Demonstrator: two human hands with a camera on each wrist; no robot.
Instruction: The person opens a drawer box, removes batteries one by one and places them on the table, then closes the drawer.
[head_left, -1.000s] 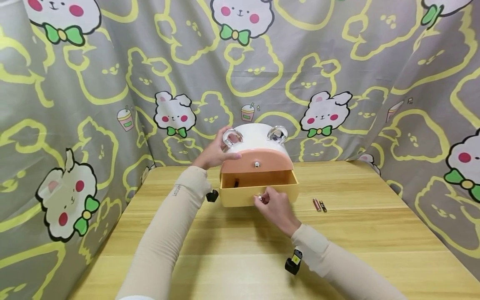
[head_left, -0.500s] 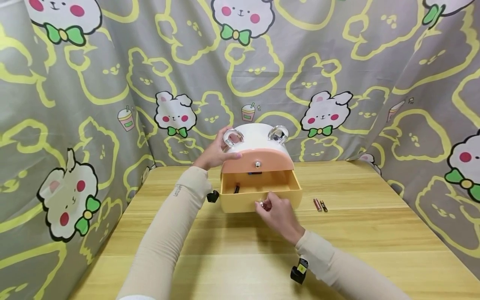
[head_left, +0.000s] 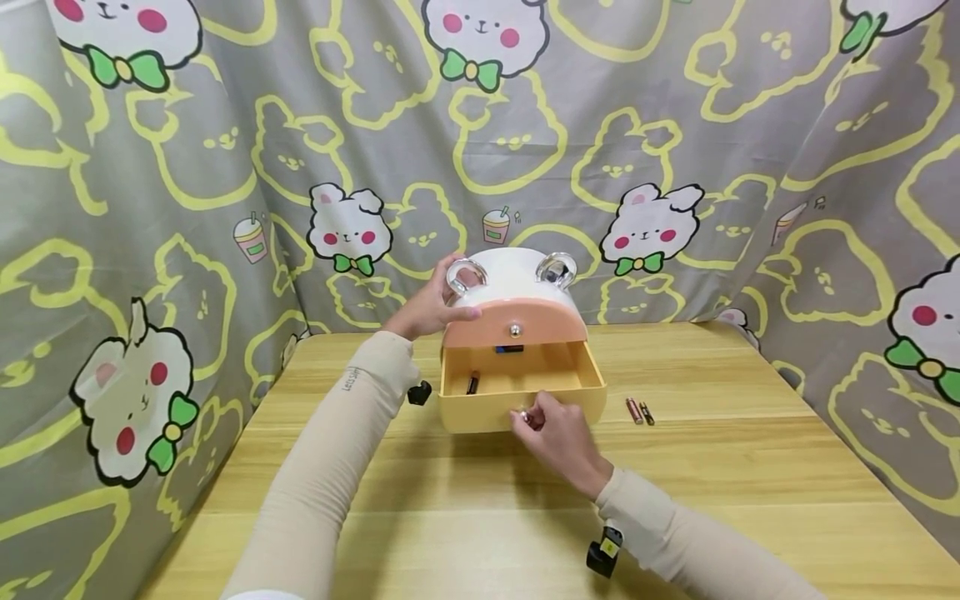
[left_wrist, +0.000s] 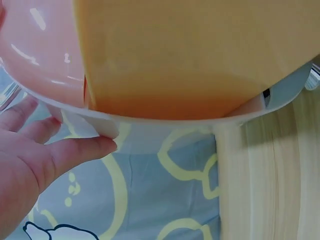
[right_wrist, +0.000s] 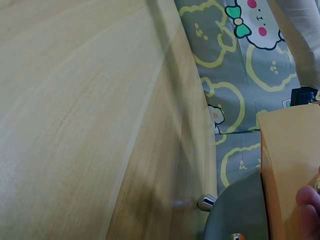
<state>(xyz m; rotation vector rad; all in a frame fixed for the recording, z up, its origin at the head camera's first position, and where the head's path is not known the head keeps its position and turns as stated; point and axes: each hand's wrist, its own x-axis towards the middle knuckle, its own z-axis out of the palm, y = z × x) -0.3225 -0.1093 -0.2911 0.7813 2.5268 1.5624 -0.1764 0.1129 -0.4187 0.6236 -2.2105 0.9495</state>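
A small box with a white domed top (head_left: 517,271), silver ring ears and a peach upper drawer (head_left: 543,320) stands on the table. Its yellow lower drawer (head_left: 480,413) is pulled out. My right hand (head_left: 564,440) pinches the silver knob (head_left: 523,414) at that drawer's front. My left hand (head_left: 429,308) steadies the box's left side, its thumb on the peach front edge; the left wrist view shows those fingers (left_wrist: 85,150) extended along the white shell. Inside the drawer lie a dark battery (head_left: 472,382) at the left and a blue battery (head_left: 510,349) at the back.
Two more batteries, one red (head_left: 633,410) and one dark (head_left: 647,412), lie side by side on the wooden table (head_left: 720,467) right of the box. A patterned grey curtain (head_left: 420,167) hangs close behind the table and along both sides.
My right hand has drawn the yellow drawer farther out toward me, bringing the blue battery at its back into sight. The left hand has stayed on the box.
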